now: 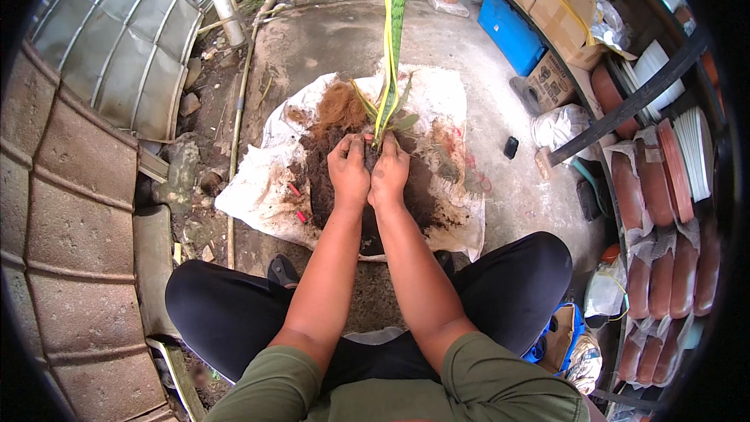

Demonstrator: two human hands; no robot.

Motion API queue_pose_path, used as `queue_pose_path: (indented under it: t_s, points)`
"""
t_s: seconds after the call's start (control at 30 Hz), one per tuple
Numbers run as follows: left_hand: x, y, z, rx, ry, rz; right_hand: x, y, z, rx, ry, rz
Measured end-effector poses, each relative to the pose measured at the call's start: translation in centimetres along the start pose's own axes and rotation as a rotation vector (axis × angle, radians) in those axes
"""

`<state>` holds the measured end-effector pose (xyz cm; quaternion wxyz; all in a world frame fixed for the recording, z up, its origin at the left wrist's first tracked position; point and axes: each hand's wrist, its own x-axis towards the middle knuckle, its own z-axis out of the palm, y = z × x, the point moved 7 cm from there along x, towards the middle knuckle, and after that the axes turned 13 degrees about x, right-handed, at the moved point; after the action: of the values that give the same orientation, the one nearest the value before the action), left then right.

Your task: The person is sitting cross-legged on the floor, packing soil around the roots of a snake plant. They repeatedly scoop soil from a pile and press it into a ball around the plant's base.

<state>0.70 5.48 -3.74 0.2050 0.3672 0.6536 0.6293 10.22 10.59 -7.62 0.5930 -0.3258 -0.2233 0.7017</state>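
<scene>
A tall snake plant (396, 29) with yellow-edged green leaves stands upright in front of me; its top runs out of view. My left hand (350, 165) and my right hand (389, 169) are pressed together around its base, soil on the fingers. The roots are mostly hidden by my hands. Dark potting soil (419, 187) is heaped beneath and around them on a white woven sack (263, 179). Brown coir fibre (341, 106) lies beyond my left hand. Shorter leaves (405, 122) lean out low beside the tall ones.
Two small red pieces (297, 202) lie on the sack's left. A bamboo pole (239, 123) runs along the left ground. To the right are a blue box (510, 32), a small black object (511, 147) on the concrete and a rack with wrapped brown planters (630, 184). A dark bar (633, 102) slants across there.
</scene>
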Motion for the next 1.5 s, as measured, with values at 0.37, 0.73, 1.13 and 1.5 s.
queue_pose_path:
  t_s: [0.37,0.73,1.13,1.5]
  points:
    - [0.4,0.7,1.0,-0.242,0.027,-0.063,-0.2,-1.6,1.6,0.136,-0.129,-0.141]
    - [0.8,-0.7,0.4,-0.460,0.036,-0.207,-0.5,0.6,2.1,0.189,-0.353,0.058]
    - [1.8,-0.4,0.6,-0.613,-0.142,-0.449,-0.3,0.0,1.8,0.036,-0.341,0.148]
    - [2.2,-2.3,0.2,-0.713,-0.122,-0.340,0.0,1.1,1.9,0.078,-0.472,0.110]
